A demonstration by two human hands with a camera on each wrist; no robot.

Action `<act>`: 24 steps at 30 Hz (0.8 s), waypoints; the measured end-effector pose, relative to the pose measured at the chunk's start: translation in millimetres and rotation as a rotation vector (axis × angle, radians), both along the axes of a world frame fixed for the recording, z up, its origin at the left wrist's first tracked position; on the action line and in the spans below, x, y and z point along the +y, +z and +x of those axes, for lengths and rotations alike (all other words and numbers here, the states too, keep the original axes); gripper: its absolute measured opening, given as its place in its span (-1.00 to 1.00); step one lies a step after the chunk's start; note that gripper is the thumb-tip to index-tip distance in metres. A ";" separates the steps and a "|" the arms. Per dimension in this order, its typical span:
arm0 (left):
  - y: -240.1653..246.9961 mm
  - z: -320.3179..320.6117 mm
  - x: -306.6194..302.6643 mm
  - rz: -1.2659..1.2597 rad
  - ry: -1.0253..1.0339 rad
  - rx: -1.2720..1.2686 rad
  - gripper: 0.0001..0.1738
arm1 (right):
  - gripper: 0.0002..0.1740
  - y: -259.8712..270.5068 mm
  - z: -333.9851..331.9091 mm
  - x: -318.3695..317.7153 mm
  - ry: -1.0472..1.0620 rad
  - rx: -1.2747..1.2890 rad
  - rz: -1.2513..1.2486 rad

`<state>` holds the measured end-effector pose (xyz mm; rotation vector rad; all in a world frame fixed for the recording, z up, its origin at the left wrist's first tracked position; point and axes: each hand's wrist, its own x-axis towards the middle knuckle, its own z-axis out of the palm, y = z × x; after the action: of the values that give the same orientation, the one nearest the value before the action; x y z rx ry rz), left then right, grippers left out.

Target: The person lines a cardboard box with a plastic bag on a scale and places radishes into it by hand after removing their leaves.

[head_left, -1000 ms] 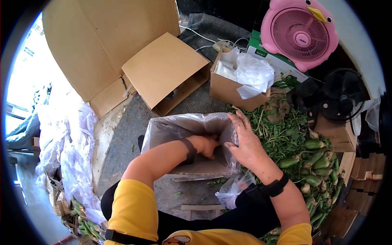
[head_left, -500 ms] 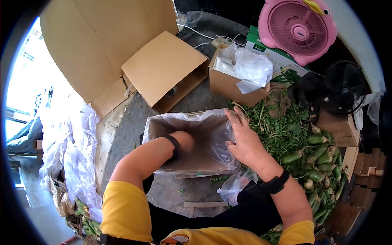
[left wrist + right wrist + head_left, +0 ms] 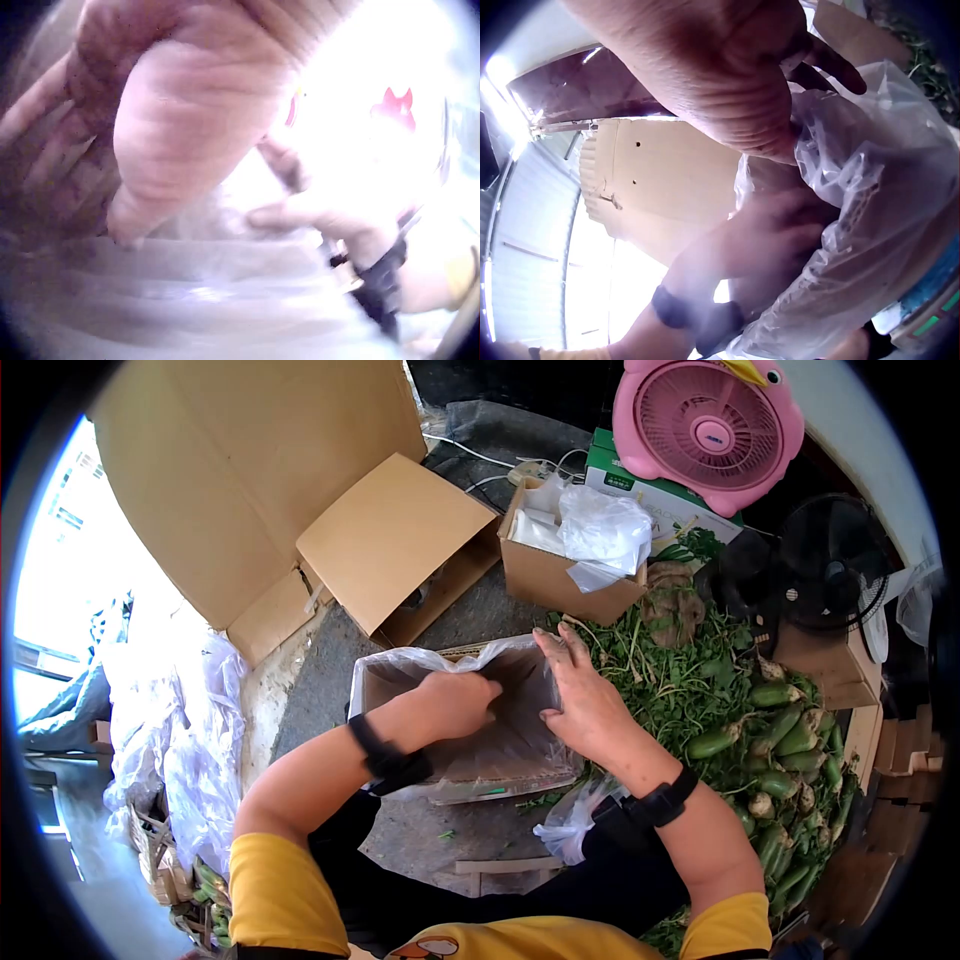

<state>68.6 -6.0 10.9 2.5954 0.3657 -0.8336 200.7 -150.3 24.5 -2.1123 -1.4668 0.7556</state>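
Note:
A cardboard box [image 3: 495, 788] lined with a clear plastic bag [image 3: 520, 745] stands open between the person's knees. Inside its upper left part is the left hand [image 3: 445, 705], knuckles up, its far fingers partly hidden. The left wrist view shows this left hand [image 3: 195, 120] with loosely extended fingers and the thumb pointing down near the plastic. On the box's right rim rests the right hand [image 3: 590, 705], fingers straight along the edge and thumb over the inside. Folds of the liner [image 3: 840, 195] lie against that hand in the right wrist view.
Green radishes [image 3: 800, 735] with leafy tops are heaped on the right. Behind stand an open carton [image 3: 400, 540], a box holding white plastic bags [image 3: 605, 525], and a pink fan [image 3: 712, 435]. Plastic sheeting [image 3: 205, 730] hangs at the left.
The left hand was deep in the box on the right, swept left along the inside, then rose toward the top. The right hand stays on the right rim, shifting slightly left in view.

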 end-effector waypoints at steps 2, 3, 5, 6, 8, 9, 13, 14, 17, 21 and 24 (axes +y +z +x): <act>17.4 -11.9 1.0 -0.035 0.084 -0.502 -0.63 | -0.06 -3.8 -0.1 -0.8 -0.001 -0.010 0.021; 25.1 -15.3 4.1 -0.034 0.079 -0.499 -0.63 | -0.05 -5.2 -0.1 -1.4 0.003 -0.026 0.038; 35.4 -19.9 13.5 0.054 0.175 -0.777 -0.69 | -0.05 -2.4 -0.4 -1.4 0.004 -0.019 0.009; 35.8 -21.7 20.1 0.053 0.173 -0.777 -0.69 | -0.04 -0.9 -0.2 -0.8 0.010 -0.018 -0.020; 32.4 -23.4 34.1 0.165 0.121 -0.799 -0.71 | -0.02 -1.9 0.1 -0.9 0.012 -0.025 -0.032; 25.6 -24.4 40.0 0.162 0.122 -0.799 -0.71 | -0.01 -3.5 -0.3 -1.2 0.017 -0.028 -0.042; 15.8 -20.5 67.3 -0.146 0.291 -0.270 -0.46 | 0.03 -13.3 1.7 -2.8 0.028 -0.012 0.012; 16.8 -19.8 74.8 -0.217 0.355 -0.158 -0.44 | 0.05 -13.2 2.8 -2.8 0.027 0.007 -0.006; 20.5 -29.1 84.8 -0.203 0.492 -0.182 -0.41 | 0.08 -12.4 2.1 -0.4 0.020 0.019 -0.027; 55.0 -20.8 63.4 0.131 0.718 -0.458 -0.53 | 0.11 -11.0 1.8 -0.7 0.014 0.028 -0.055; 63.7 -14.6 23.4 -0.395 0.280 -0.328 -0.65 | 0.08 -7.9 -0.4 0.2 0.009 -0.001 -0.058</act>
<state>54.0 17.4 74.6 2.1935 0.4084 -0.3334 200.2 -150.2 16.6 -2.1504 -1.4725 0.8101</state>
